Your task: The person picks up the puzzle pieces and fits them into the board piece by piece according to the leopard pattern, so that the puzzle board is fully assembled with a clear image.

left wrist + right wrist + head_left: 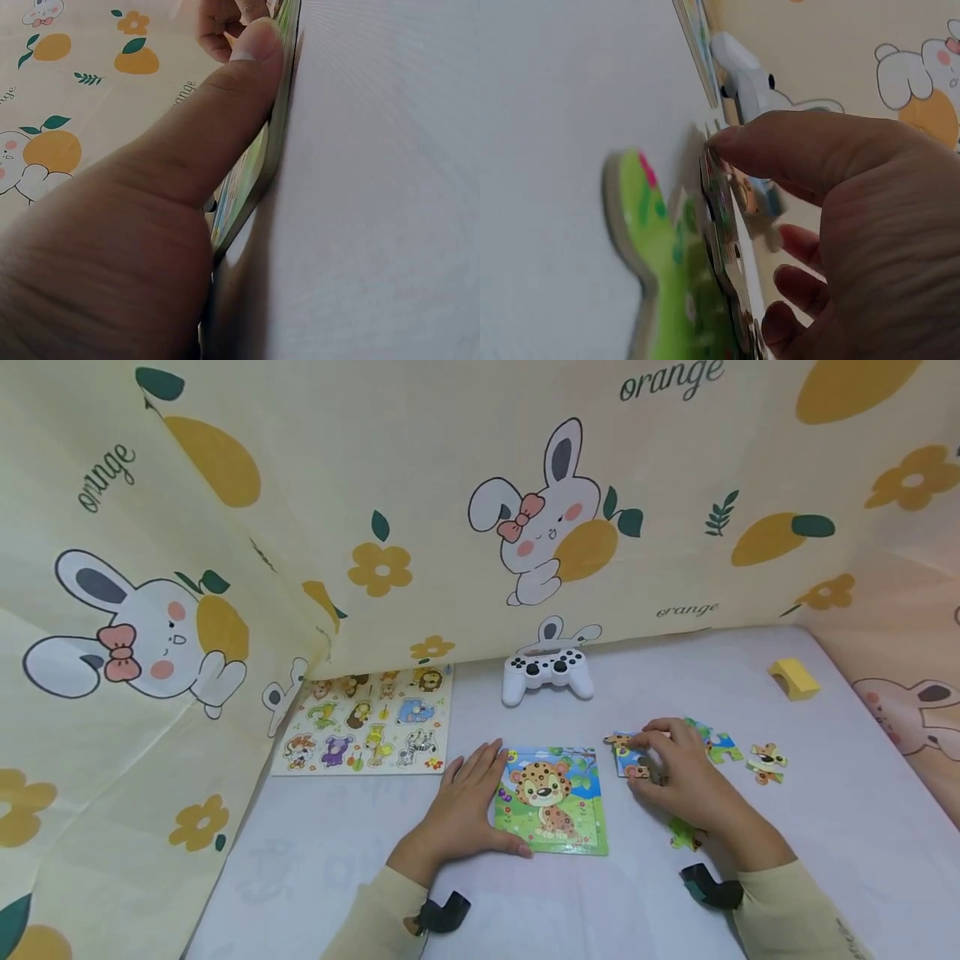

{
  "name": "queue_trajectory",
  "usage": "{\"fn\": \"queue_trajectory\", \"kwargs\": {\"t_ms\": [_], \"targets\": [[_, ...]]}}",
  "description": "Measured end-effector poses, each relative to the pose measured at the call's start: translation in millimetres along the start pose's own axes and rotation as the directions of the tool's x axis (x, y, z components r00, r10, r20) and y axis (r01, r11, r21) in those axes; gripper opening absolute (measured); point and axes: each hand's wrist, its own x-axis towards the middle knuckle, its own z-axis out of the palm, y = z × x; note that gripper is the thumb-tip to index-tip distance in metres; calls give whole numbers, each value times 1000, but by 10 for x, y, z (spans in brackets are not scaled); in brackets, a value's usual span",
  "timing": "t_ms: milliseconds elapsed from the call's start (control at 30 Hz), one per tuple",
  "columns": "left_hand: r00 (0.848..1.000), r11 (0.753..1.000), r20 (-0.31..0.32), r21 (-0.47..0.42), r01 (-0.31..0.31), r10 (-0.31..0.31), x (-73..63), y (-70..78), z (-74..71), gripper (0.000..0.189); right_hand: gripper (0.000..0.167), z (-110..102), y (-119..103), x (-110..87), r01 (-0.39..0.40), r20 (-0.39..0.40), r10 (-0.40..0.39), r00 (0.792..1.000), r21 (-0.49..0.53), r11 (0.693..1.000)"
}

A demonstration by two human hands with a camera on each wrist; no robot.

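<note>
A square leopard picture puzzle (558, 843) lies in front of the person. My left hand (461, 814) rests along its left side with fingers straight. The left thumb (244, 75) lies against the near edge of the puzzle in the left wrist view. To the right of the puzzle, my right hand (682, 777) pinches a jigsaw piece (754, 196) between thumb and curled fingers, partly hidden by the hand. Another blue jigsaw piece (624, 764) shows just left of those fingers. Under the right wrist sits a green jigsaw piece (681, 832), large in the right wrist view.
Beyond the right hand lie blue-green pieces (723, 747) and a cream-and-orange piece (767, 763). A white game controller (547, 675) stands at the back, near the printed curtain (450, 485). An animal peg board (367, 767) is at back left, a yellow arch block (795, 679) at back right.
</note>
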Motion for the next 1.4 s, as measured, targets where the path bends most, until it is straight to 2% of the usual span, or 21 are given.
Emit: {"fn": "queue_trajectory", "kwargs": {"t_ms": [100,233,300,467,633,867,1033,1133,1267,1400], "targets": [[1000,1000,-8,-3,-6,6,8,-5,13,145,59,-42,-3,-8,-65,15,65,998,-15,998],[1000,1000,-6,-16,-3,3,3,2,7,143,70,-69,-16,-7,-176,35,178,983,-56,983],[1000,1000,-3,-22,0,0,-4,5,-2,143,72,-74,-23,-9,-195,46,198,979,-78,978],[1000,1000,-10,-24,5,-5,-13,2,-22,143,74,-58,-37,-5,-153,69,159,985,-87,984],[1000,999,-10,-28,16,-16,-15,2,-38,142,62,-47,-27,2,-128,71,130,989,-43,991],[1000,999,25,-41,-11,12,-21,-19,-56,144,51,-105,-14,-31,-194,103,183,978,109,975],[996,997,80,-73,-36,42,-55,-73,-124,149,46,-128,-27,-47,-192,73,183,980,151,970],[996,997,74,-71,-42,48,-66,-77,-127,150,44,-131,-84,-55,-175,24,173,985,172,969],[998,998,48,-38,-42,44,-64,-67,-91,151,37,-94,-233,-47,-135,-37,148,988,250,959],[999,1000,43,-11,-29,29,-66,-58,-74,151,34,30,-429,3,-124,-18,136,991,297,947]]}}
